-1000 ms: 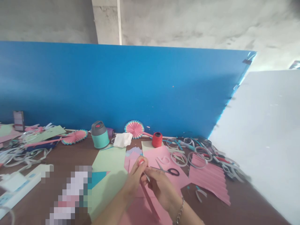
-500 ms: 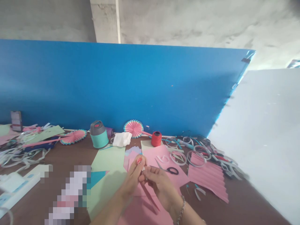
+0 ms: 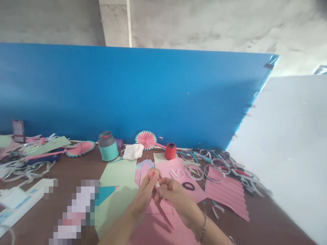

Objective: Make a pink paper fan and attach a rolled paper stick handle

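My left hand (image 3: 147,189) is closed over the upper end of a narrow folded pink paper strip (image 3: 165,217), which slants down towards me below both hands. A bit of red-pink shows at the left fingertips. My right hand (image 3: 171,190) meets it from the right, its thumb and finger pinching a small white piece (image 3: 157,184) between the hands. What that piece is made of I cannot make out. Under the hands lie pink paper sheets (image 3: 163,234). Scissors with a black handle (image 3: 188,186) rest beside my right hand, partly hidden by it.
Behind the hands stand a red thread spool (image 3: 170,151), a pleated paper fan (image 3: 145,139), white tissue (image 3: 133,151) and a teal-and-grey container (image 3: 108,146). Pleated pink paper (image 3: 226,194) and white rings (image 3: 194,172) lie right. A power strip (image 3: 25,200) lies left; a blue partition (image 3: 153,92) rises behind.
My right hand has shifted slightly right and turned, covering more of the scissors. More of the white piece shows between the hands. My left hand stays almost in place.
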A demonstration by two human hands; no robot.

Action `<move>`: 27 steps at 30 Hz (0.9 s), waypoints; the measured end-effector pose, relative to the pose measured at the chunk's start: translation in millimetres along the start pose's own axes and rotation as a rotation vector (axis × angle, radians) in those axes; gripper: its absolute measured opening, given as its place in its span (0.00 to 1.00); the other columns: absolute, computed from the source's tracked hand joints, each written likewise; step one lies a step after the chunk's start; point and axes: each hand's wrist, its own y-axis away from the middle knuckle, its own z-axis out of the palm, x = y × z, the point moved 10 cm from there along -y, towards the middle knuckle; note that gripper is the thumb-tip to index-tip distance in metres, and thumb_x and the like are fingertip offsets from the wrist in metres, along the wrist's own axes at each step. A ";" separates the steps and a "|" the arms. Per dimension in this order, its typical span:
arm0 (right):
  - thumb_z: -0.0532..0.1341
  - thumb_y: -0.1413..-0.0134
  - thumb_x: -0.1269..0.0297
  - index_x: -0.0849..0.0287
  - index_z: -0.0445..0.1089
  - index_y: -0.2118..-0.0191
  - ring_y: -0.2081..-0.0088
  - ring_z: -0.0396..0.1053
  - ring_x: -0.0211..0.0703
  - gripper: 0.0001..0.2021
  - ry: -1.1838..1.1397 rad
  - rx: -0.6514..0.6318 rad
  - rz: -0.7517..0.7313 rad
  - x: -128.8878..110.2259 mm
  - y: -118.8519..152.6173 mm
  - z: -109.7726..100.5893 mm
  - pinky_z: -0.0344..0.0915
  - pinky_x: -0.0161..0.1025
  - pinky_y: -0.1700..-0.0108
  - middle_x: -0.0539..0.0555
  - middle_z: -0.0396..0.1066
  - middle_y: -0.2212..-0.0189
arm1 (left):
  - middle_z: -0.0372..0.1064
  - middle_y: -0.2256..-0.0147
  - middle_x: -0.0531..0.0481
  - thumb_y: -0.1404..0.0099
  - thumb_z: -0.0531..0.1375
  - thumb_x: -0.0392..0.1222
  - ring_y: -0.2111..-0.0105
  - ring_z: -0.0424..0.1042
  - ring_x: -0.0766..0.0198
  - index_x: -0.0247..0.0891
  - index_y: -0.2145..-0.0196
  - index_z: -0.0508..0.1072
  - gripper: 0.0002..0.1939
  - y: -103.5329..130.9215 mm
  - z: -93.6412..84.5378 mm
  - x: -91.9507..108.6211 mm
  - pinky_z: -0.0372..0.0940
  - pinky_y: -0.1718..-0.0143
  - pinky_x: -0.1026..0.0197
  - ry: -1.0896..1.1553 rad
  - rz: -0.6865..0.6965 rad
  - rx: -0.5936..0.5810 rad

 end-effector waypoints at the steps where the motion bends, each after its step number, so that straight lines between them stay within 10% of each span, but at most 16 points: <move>1: 0.66 0.61 0.56 0.60 0.64 0.66 0.75 0.69 0.43 0.18 0.009 -0.007 0.002 -1.3 -0.4 0.0 0.62 0.41 0.63 0.50 0.71 0.81 | 0.61 0.70 0.56 0.34 0.50 0.54 0.85 0.57 0.77 0.40 0.70 0.61 0.15 0.1 -1.8 2.7 0.54 0.87 0.71 0.008 0.025 0.025; 15: 0.60 0.55 0.63 0.60 0.64 0.69 0.72 0.69 0.42 0.07 0.203 -0.032 0.038 -17.6 -6.0 2.9 0.53 0.39 0.64 0.52 0.73 0.82 | 0.65 0.58 0.47 0.35 0.51 0.54 0.59 0.66 0.60 0.40 0.71 0.63 0.15 0.7 -37.1 31.5 0.64 0.65 0.62 0.010 0.178 0.313; 20: 0.60 0.54 0.60 0.60 0.66 0.70 0.72 0.68 0.41 0.08 0.202 -0.015 0.051 -15.4 -3.3 -3.6 0.53 0.38 0.66 0.54 0.75 0.80 | 0.67 0.60 0.48 0.36 0.51 0.54 0.67 0.67 0.63 0.40 0.70 0.64 0.15 -4.3 -56.6 37.5 0.62 0.67 0.62 0.033 0.209 0.383; 27: 0.64 0.56 0.54 0.58 0.66 0.76 0.83 0.54 0.32 0.13 0.183 0.065 0.047 -19.5 -7.4 -5.2 0.45 0.35 0.76 0.45 0.62 0.87 | 0.64 0.67 0.51 0.35 0.50 0.55 0.74 0.63 0.67 0.40 0.71 0.63 0.16 -1.7 -40.8 45.7 0.60 0.73 0.65 -0.048 0.227 0.275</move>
